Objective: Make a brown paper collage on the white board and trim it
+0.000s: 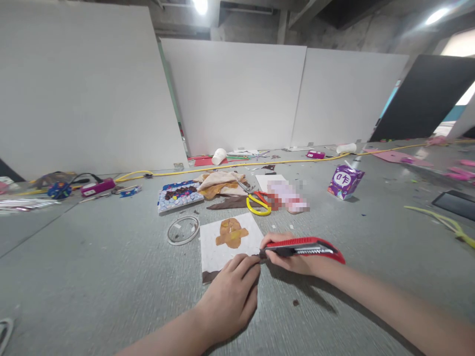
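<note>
The right hand (285,259) grips the red cutter (315,244), likely light and rigid, best held by its body. The left hand (233,296), fingers together, rests on the near edge of the white card (215,257); any pinch is hidden. Centred, short of the scissors (259,213), the card seems light, fairly stiff, best steadied by its edges.

craft workshop, concrete ceiling (365,32), white partition boards (237,94), grey work surface (141,282), scissors (260,213), cloth scraps (222,183)

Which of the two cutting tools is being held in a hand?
The red utility knife, held in the right hand; the scissors, with a yellow handle, lie unheld beyond the white card.
</note>
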{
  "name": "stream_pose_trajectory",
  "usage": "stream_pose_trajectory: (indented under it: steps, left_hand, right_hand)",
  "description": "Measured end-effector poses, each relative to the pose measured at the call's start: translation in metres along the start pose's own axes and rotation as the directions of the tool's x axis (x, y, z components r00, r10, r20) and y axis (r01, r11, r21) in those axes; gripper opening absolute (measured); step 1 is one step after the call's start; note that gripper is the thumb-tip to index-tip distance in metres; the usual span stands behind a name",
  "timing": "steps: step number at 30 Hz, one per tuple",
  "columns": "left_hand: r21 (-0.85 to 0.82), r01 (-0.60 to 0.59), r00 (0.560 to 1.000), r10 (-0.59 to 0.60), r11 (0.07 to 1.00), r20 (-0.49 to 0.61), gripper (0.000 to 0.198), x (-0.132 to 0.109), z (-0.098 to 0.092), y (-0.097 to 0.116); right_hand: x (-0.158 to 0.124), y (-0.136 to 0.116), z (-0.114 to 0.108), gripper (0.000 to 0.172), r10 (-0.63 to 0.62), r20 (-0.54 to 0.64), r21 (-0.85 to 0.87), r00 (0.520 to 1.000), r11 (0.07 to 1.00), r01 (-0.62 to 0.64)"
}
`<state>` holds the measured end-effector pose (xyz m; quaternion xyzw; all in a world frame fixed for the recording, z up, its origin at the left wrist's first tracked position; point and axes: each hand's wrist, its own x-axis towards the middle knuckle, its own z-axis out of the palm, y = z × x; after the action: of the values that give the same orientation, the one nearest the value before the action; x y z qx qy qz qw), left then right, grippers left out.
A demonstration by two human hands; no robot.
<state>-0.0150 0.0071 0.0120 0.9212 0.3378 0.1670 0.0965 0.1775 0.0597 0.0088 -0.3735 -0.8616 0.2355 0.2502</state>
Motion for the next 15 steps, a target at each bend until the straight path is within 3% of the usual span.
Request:
stream_pose_trajectory:
  steps: [8, 15]
  left_hand:
    - [0.003, 0.004, 1.000, -0.004, 1.000, 0.009, 0.029, -0.0004, -0.0002, 0.0005]
    - [-0.011, 0.010, 1.000, -0.010, 1.000, 0.018, 0.029, -0.0002, 0.0001, -0.0006]
  right_hand:
    - [-0.0042, -0.0114, 0.0031, 0.007, 0.105, -0.051, 0.000, 0.993, 0.994, -0.105]
    - [-0.0050, -0.0094, 0.0007, 0.007, 0.109, -0.024, -0.025, 0.994, 0.994, -0.110]
